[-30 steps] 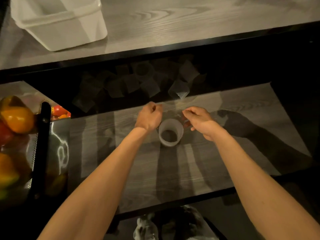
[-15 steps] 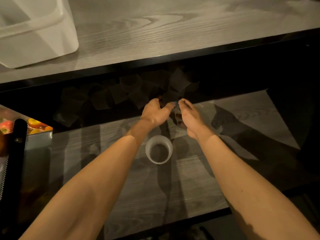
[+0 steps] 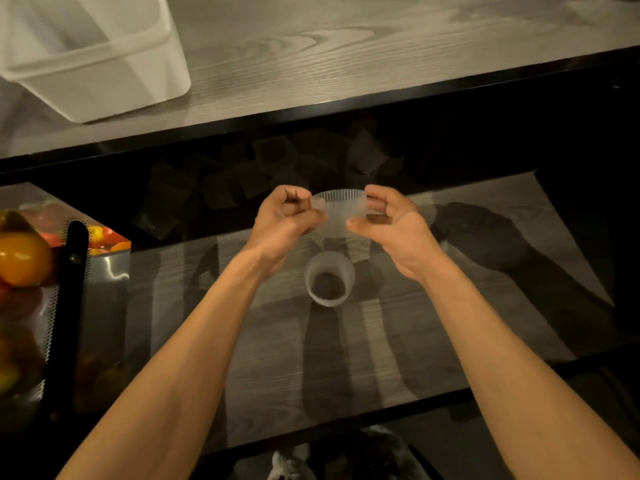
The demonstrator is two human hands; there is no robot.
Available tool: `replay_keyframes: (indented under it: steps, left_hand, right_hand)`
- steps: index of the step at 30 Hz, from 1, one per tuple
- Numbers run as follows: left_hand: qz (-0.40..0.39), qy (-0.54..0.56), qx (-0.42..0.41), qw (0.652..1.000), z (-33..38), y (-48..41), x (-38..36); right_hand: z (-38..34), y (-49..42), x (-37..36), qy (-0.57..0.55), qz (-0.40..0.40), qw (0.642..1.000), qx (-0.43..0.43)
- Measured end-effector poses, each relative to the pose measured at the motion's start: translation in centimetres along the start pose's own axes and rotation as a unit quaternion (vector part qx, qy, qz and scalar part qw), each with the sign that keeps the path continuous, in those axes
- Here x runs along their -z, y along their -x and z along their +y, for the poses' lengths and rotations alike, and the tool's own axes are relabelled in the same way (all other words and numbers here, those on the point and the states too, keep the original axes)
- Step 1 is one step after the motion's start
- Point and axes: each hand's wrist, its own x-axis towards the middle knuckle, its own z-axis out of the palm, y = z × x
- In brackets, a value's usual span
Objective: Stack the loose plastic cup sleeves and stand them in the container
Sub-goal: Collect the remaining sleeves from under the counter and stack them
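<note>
Together the left hand point(image 3: 284, 220) and right hand point(image 3: 391, 226) pinch, fingers curled, one translucent ribbed plastic cup sleeve point(image 3: 339, 211) at twelve o'clock of the upright white plastic sleeve point(image 3: 329, 282).

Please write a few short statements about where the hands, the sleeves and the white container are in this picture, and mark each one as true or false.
1. The left hand and the right hand pinch one ribbed sleeve between them. True.
2. The white container stands on the lower shelf. False: the white container stands on the upper wooden top.
3. An upright sleeve stands on the lower shelf, below the hands. True.
4. The ribbed sleeve is inside the container. False: it is held in the air, apart from it.
</note>
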Motion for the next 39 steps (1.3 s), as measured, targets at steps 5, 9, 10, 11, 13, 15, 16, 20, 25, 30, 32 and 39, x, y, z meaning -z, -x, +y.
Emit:
replay_keyframes:
  steps: [5,9,10,11,13,15,16,20,25,30,32,39]
  left_hand:
    - [-0.081,-0.107,-0.009,0.991,-0.7,3.0,2.1]
    - [-0.083,-0.172,-0.040,0.981,-0.9,4.6,2.5]
    - [-0.079,-0.179,-0.047,0.980,-0.9,4.8,2.6]
    - [-0.076,-0.185,-0.053,0.978,-0.9,5.1,2.6]
    - [-0.074,-0.187,-0.058,0.978,-0.9,5.6,2.7]
    - [-0.076,-0.183,-0.062,0.978,-1.0,6.0,2.7]
    - [-0.076,-0.184,-0.064,0.978,-1.0,6.2,2.8]
    - [-0.086,-0.201,-0.077,0.973,-0.9,6.6,2.9]
    - [-0.089,-0.214,-0.061,0.971,-1.5,7.0,3.0]
    - [-0.071,-0.241,-0.053,0.967,-2.5,6.9,3.2]
    - [-0.057,-0.243,-0.059,0.967,-2.6,6.9,3.3]
    - [-0.051,-0.239,-0.039,0.969,-2.6,7.0,3.8]
  right_hand:
    - [0.4,3.3,0.0,0.136,-0.100,0.985,0.025]
    - [0.7,4.4,-0.6,0.218,-0.103,0.970,0.030]
    - [0.8,4.5,-0.8,0.228,-0.101,0.968,0.035]
    - [0.8,4.6,-1.0,0.238,-0.100,0.965,0.041]
    - [0.7,4.7,-1.1,0.259,-0.102,0.959,0.045]
    - [0.7,5.0,-1.0,0.268,-0.112,0.956,0.044]
    - [0.6,5.1,-1.0,0.269,-0.113,0.955,0.047]
    - [0.4,5.7,-0.7,0.264,-0.120,0.955,0.057]
    - [0.8,5.9,-0.7,0.271,-0.134,0.952,0.053]
    - [0.9,6.0,-1.0,0.294,-0.119,0.947,0.059]
    - [1.1,5.9,-1.2,0.297,-0.114,0.946,0.059]
    - [1.0,5.8,-1.7,0.320,-0.116,0.938,0.061]
